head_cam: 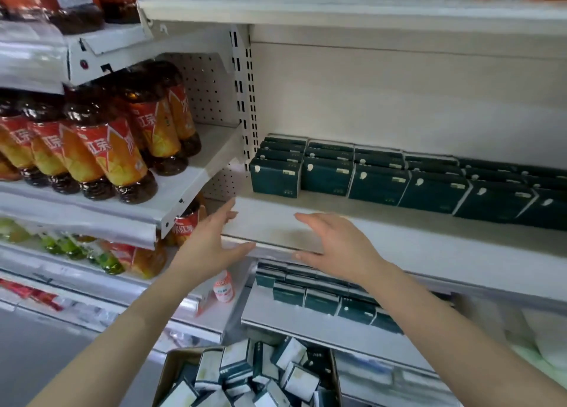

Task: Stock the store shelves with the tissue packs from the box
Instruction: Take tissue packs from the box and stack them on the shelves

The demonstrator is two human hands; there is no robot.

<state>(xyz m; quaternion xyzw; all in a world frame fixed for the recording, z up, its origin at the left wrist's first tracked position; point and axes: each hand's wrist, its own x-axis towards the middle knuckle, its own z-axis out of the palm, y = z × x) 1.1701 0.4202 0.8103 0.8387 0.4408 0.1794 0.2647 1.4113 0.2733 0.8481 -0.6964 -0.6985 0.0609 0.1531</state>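
Dark green tissue packs (380,182) stand in several rows along the back of the middle shelf (429,244). More of them (322,299) fill the shelf below. A cardboard box (171,373) at the bottom centre holds several loose packs (245,373). My left hand (214,240) hovers at the shelf's front left corner, fingers spread and empty. My right hand (334,244) hovers over the shelf's front edge, fingers straight, holding nothing. Both hands are in front of the packs and apart from them.
Iced tea bottles (101,148) with orange labels crowd the left shelving, with green bottles (70,250) lower down. A small white and pink bottle (224,290) stands below my left hand. The shelf above (337,10) overhangs the packs. White bags (546,345) sit at lower right.
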